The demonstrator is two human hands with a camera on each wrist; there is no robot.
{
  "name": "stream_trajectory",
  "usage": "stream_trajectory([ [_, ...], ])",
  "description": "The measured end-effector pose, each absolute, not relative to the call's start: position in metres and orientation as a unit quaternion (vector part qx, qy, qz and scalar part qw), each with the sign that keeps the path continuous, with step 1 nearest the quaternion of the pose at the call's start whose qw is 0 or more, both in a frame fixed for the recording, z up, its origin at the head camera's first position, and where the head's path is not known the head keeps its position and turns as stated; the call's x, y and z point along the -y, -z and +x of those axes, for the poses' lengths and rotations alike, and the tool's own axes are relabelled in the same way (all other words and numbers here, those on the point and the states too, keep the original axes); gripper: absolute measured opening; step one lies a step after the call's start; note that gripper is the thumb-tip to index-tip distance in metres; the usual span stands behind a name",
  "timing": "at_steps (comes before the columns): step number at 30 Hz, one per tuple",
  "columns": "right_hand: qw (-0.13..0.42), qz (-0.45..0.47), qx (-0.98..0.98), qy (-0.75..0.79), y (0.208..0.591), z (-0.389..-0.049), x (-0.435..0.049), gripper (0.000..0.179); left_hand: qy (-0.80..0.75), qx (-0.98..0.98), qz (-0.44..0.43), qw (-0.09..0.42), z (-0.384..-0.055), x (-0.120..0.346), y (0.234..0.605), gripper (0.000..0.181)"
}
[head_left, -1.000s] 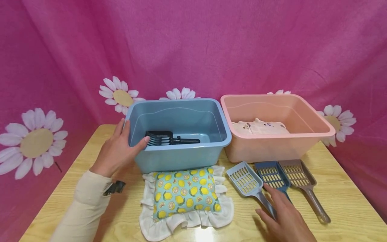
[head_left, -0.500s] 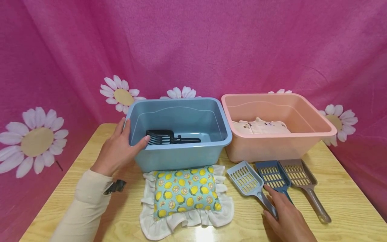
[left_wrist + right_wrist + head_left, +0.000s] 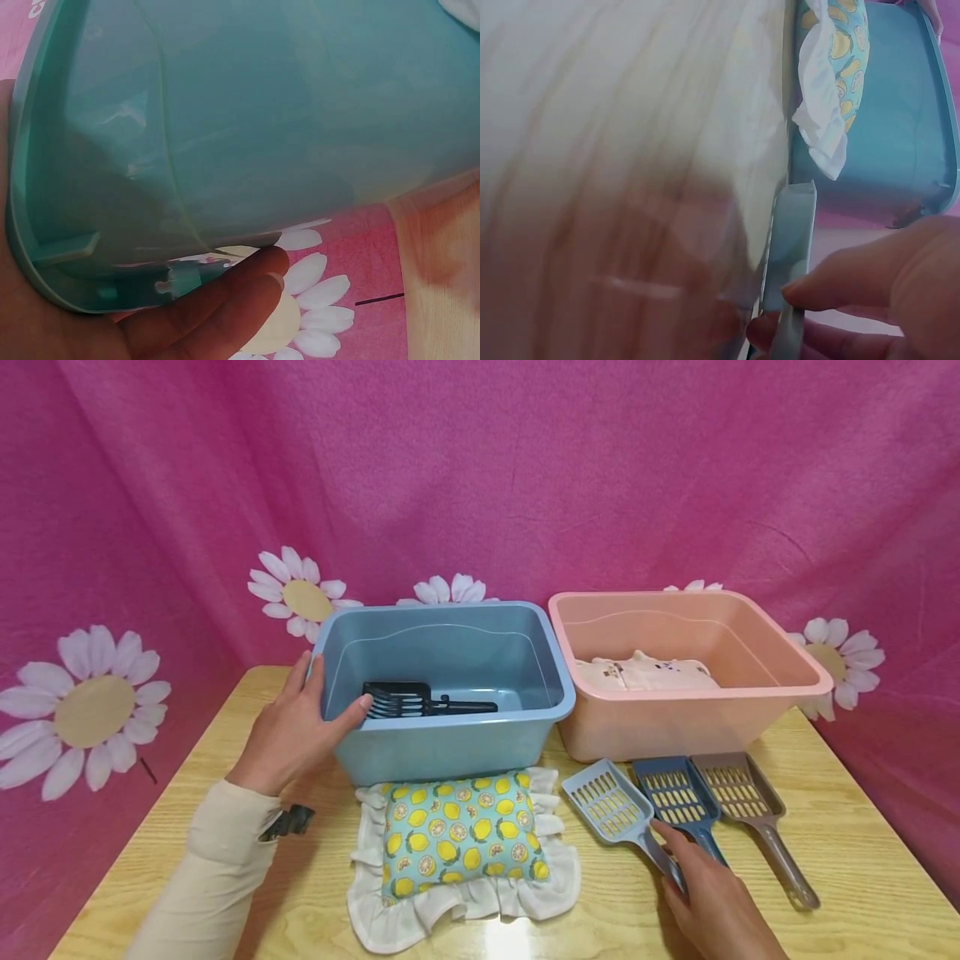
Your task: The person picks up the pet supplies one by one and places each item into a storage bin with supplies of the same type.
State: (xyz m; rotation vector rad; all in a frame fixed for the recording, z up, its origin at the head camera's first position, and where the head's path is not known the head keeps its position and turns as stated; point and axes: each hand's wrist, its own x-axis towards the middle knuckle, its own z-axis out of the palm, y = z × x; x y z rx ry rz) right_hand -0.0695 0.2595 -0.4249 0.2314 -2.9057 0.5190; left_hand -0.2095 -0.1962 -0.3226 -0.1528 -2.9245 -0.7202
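Observation:
My left hand (image 3: 294, 735) rests against the front left corner of a blue plastic bin (image 3: 450, 747), with the thumb over the front rim and relaxed fingers along the outer side. The left wrist view shows those fingers (image 3: 232, 307) below the bin's rim. A black slotted litter scoop (image 3: 461, 707) lies inside the bin. My right hand (image 3: 716, 893) pinches the handle of a light grey-blue litter scoop (image 3: 609, 802) between thumb and fingers; in the right wrist view the scoop (image 3: 793, 217) stays close over the table. A dark blue litter scoop (image 3: 678, 793) is beside it.
A brown litter scoop (image 3: 742, 785) lies farther right. Behind the scoops stands a pink bin (image 3: 675, 727) holding a folded pale cloth (image 3: 652, 677). A lemon-print pillow (image 3: 465, 835) with white ruffles sits before the blue bin. Pink fabric (image 3: 450, 477) hangs behind the table (image 3: 847, 827).
My right thumb and fingers have closed in on the light grey-blue scoop's handle. My left hand has stayed at the blue bin's corner.

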Motion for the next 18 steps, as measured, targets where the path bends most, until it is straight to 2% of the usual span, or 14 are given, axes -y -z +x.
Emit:
stream_trajectory([
  [11, 0.097, 0.082, 0.975, -0.183, 0.4244, -0.0681, -0.2584, 0.057, 0.240, 0.967, -0.050, 0.068, -0.2101, 0.1965, 0.3252, 0.099],
  [18, 0.135, 0.102, 0.967, -0.188, 0.4255, -0.0686, -0.2582, 0.055, 0.239, 0.967, -0.049, 0.071, -0.2103, 0.1965, 0.3249, 0.098],
])
